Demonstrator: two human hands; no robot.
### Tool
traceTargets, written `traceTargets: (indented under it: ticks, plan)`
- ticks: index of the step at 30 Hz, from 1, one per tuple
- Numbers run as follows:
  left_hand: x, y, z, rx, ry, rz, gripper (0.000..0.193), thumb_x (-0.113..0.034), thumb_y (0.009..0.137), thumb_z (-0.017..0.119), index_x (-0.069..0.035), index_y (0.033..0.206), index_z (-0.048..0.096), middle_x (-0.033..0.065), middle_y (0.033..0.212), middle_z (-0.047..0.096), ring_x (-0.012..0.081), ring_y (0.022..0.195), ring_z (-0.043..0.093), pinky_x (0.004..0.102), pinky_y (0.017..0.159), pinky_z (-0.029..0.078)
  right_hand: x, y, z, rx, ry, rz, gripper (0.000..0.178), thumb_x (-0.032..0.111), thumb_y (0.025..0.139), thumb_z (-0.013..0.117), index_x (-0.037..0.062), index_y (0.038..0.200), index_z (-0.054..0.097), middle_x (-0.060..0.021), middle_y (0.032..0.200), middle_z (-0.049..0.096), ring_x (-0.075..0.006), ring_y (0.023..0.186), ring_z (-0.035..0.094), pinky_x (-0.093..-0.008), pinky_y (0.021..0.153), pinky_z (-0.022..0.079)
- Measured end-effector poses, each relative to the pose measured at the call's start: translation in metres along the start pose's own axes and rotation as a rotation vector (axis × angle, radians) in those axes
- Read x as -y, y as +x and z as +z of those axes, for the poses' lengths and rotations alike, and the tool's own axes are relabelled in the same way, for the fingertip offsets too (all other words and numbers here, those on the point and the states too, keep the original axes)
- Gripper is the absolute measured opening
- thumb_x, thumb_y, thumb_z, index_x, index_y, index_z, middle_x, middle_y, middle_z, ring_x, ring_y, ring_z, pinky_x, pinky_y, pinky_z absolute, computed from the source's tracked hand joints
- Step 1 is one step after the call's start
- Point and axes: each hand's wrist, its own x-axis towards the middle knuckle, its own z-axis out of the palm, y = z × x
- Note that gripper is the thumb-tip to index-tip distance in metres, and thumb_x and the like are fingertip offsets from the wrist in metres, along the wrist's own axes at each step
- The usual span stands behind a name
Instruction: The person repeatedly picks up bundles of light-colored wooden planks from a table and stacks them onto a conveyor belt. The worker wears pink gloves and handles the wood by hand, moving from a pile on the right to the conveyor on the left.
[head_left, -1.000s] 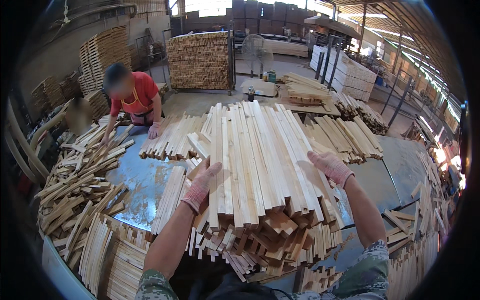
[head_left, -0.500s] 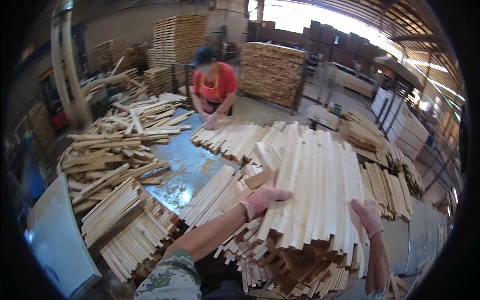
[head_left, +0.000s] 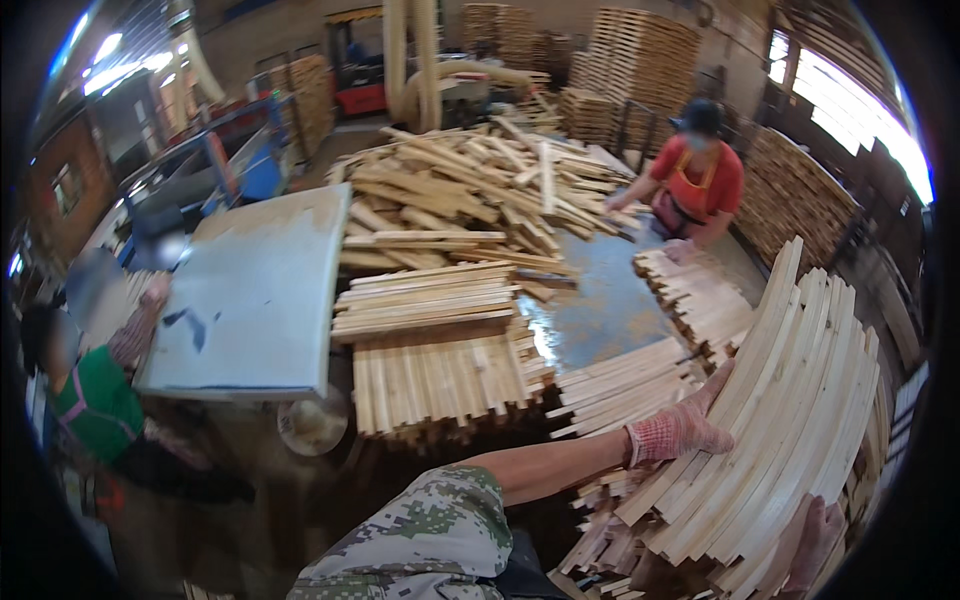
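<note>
A wide layer of pale wooden strips (head_left: 775, 430), lying side by side, fills the right of the view. Pressed against its left edge is my left hand (head_left: 688, 424) in a pinkish knitted glove, thumb up along the outermost strip. My right hand (head_left: 812, 540), also gloved, holds the opposite side near the lower right; part of its fingers is hidden. Between them the two hands grip the layer. Shorter strips (head_left: 605, 535) are stacked underneath, their ends showing. Another row of strips (head_left: 625, 385) lies just beyond my left wrist.
Loose strips (head_left: 450, 190) are heaped on the blue metal table (head_left: 600, 300). Neat stacks (head_left: 440, 385) stand left of it, beside a pale board (head_left: 255, 290). A co-worker in red (head_left: 695, 180) stands across the table; another in green (head_left: 105, 400) is at far left.
My view has swung left, so the strips now appear farther right. Both hands remain on them. The co-worker in red now reaches one arm toward the loose heap.
</note>
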Motion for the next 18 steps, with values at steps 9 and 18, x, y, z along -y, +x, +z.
traceTargets:
  ticks: [9, 18]
  plan:
    - [-0.087, -0.233, -0.137, -0.375, 0.127, 0.219, 0.128, -0.015, 0.078, 0.089, -0.017, 0.177, 0.006, 0.0130, 0.172, 0.034, 0.0243, 0.155, 0.034, 0.0384, 0.126, 0.031, 0.120, -0.043, 0.213, 0.133, 0.028, -0.073, 0.028, 0.018, 0.097, 0.068, 0.0044, 0.079, 0.051, 0.0015, 0.074, 0.049, -0.0101, 0.067, 0.046, -0.0319, 0.058, 0.041]
    - [-0.174, -0.531, -0.226, -0.787, 0.218, 0.148, 0.127, -0.012, 0.079, 0.088, -0.017, 0.177, 0.007, 0.0105, 0.170, 0.036, 0.0241, 0.149, 0.043, 0.0386, 0.124, 0.038, 0.257, -0.182, 0.443, 0.574, -0.033, -0.202, 0.031, 0.026, 0.088, 0.077, -0.0027, 0.100, 0.077, -0.0044, 0.081, 0.074, -0.0100, 0.070, 0.065, -0.0289, 0.063, 0.053]
